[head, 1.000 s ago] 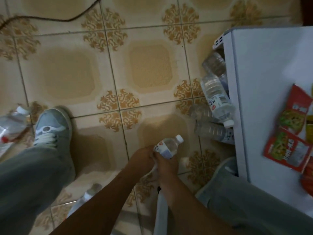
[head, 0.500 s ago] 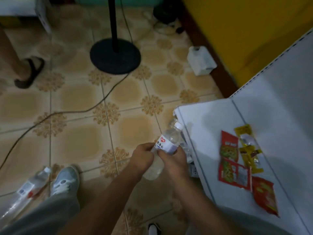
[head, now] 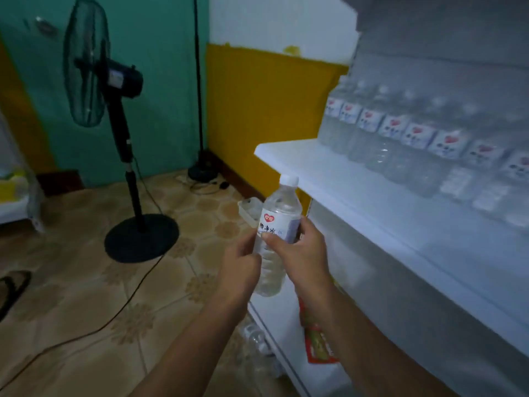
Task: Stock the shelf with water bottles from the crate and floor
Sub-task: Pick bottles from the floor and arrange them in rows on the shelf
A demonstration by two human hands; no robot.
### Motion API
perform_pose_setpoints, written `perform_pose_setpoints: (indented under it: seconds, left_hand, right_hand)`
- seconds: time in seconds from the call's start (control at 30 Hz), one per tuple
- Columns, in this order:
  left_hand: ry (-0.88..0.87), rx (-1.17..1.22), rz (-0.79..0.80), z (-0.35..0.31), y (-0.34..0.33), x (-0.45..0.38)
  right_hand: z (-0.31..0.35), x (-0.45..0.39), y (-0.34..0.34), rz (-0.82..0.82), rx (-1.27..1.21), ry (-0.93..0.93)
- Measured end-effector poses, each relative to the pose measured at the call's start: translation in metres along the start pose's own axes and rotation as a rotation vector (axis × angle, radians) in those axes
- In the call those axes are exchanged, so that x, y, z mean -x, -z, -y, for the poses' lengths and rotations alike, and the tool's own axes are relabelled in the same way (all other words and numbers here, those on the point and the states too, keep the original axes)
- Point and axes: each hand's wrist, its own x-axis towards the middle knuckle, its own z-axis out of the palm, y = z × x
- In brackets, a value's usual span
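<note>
Both hands grip one water bottle (head: 279, 224) upright just below the front edge of the shelf (head: 329, 179): left hand (head: 240, 267) curled round its lower body, right hand (head: 300, 247) wrapped round the label

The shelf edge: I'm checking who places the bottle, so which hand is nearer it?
Right. The right hand grips the bottle just below the shelf edge; the left hand holds it farther left.
</note>
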Motion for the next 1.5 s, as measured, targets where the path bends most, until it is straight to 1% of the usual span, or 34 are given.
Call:
perform_pose_setpoints:
  seconds: [0.1, 0.13, 0.2, 0.3, 0.4, 0.47, 0.57, 0.63, 0.77, 0.87, 1.0, 1.07, 1.17, 1.27, 1.37, 1.43, 1.5]
  left_hand:
    - [-0.098, 0.011, 0.070, -0.042, -0.045, 0.022]
    - [-0.146, 0.003, 0.109, -0.056, -0.065, 0.030]
    - [-0.228, -0.013, 0.133, -0.073, -0.088, 0.039]
    - [-0.354, -0.058, 0.218, -0.098, -0.135, 0.059]
    - [-0.421, -0.084, 0.302, -0.110, -0.177, 0.079]
    - [-0.459, -0.080, 0.349, -0.111, -0.201, 0.091]
    - [-0.526, -0.075, 0.390, -0.107, -0.232, 0.112]
    - [-0.539, -0.094, 0.410, -0.100, -0.248, 0.120]
    - [-0.543, -0.158, 0.476, -0.081, -0.270, 0.117]
    - [-0.571, -0.295, 0.500, -0.071, -0.276, 0.102]
    - [-0.645, -0.575, 0.587, -0.050, -0.274, 0.067]
    - [-0.641, -0.744, 0.599, -0.033, -0.272, 0.046]
    - [-0.594, -1.019, 0.583, -0.013, -0.272, 0.024]
    - [-0.676, -1.217, 0.550, -0.007, -0.282, 0.013]
    - [-0.752, -1.312, 0.571, -0.003, -0.290, 0.004]
    - [-0.763, -1.302, 0.587, 0.001, -0.289, 0.001]
    - [-0.771, -1.293, 0.570, 0.003, -0.286, 0.000]
  right_hand:
    - [0.048, 0.002, 0.053, -0.030, -0.028, 0.071]
    - [0.063, 0.004, 0.077, -0.062, -0.044, 0.105]
    - [0.086, 0.009, 0.106, -0.087, -0.048, 0.151]
    - [0.114, 0.025, 0.167, -0.152, -0.067, 0.206]
    - [0.128, 0.043, 0.221, -0.216, -0.070, 0.239]
    - [0.130, 0.055, 0.248, -0.260, -0.025, 0.254]
    - [0.129, 0.070, 0.280, -0.334, 0.042, 0.272]
    - [0.126, 0.076, 0.296, -0.380, 0.060, 0.270]
    - [0.108, 0.070, 0.317, -0.408, 0.062, 0.240]
    - [0.092, 0.056, 0.325, -0.422, 0.041, 0.220]
    - [0.068, 0.024, 0.326, -0.409, 0.030, 0.196]
    - [0.058, 0.004, 0.324, -0.386, 0.042, 0.182]
    - [0.049, -0.031, 0.322, -0.365, 0.046, 0.157]
    - [0.038, -0.071, 0.322, -0.421, 0.124, 0.152]
    - [0.027, -0.111, 0.325, -0.495, 0.170, 0.141]
    - [0.020, -0.136, 0.328, -0.530, 0.159, 0.120]
    - [0.011, -0.157, 0.329, -0.556, 0.138, 0.106]
